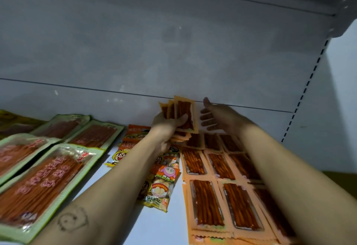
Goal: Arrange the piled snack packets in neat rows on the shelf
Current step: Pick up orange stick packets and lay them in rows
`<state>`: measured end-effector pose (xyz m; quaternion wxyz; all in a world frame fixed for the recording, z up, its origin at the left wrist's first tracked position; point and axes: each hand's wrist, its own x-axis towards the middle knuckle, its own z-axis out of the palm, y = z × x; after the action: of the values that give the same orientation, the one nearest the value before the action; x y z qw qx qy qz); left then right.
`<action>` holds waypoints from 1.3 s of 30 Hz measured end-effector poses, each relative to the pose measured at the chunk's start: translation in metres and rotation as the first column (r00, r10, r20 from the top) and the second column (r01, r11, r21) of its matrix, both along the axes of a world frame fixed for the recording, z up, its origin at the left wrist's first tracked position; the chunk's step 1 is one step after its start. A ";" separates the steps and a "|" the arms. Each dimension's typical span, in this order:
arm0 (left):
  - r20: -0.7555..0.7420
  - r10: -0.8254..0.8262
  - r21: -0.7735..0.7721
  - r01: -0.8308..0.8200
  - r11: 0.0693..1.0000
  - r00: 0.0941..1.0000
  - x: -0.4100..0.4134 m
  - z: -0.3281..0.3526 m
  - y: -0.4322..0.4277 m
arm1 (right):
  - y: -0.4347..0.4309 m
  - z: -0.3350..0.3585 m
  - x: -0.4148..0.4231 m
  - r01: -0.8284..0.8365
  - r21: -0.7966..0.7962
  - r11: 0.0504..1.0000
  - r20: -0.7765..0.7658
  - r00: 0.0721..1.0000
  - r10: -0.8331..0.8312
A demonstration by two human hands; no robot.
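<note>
Left hand [168, 126] pinches fanned orange packets [183, 111]; right hand [216, 115] hovers loose, empty. Packets look light, slick (film wrap, blurred): grip lower edges.

On my head feed I log two arms, both bare from the lower picture edge to the fingertips.

Left forearm [116, 177]: carries one marking [72, 219] near the elbow end, drawn in thin dark line. Form: a spiral of roughly two turns, enclosed by a lobed, cloud-like outline. The line weight is uneven and slightly smudged.

Left hand [166, 128]: bare, surface detail blurred.

Right forearm [289, 167]: bare along its visible length.

Right hand [218, 115]: bare. The fingers [207, 117] lie in shadow, and I cannot resolve the nails.
</note>
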<state>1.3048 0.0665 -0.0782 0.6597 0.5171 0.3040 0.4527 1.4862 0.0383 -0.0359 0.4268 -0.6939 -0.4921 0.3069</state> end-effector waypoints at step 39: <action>0.006 -0.171 -0.089 0.171 0.981 0.985 0.016 0.002 -0.047 | -0.040 -0.014 0.075 0.238 -0.103 0.966 0.168 0.961 -0.219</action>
<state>1.3210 0.0195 -0.0763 0.7183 0.5117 0.2788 0.3800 1.5610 -0.0017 -0.0497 0.3766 -0.7928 -0.4206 0.2299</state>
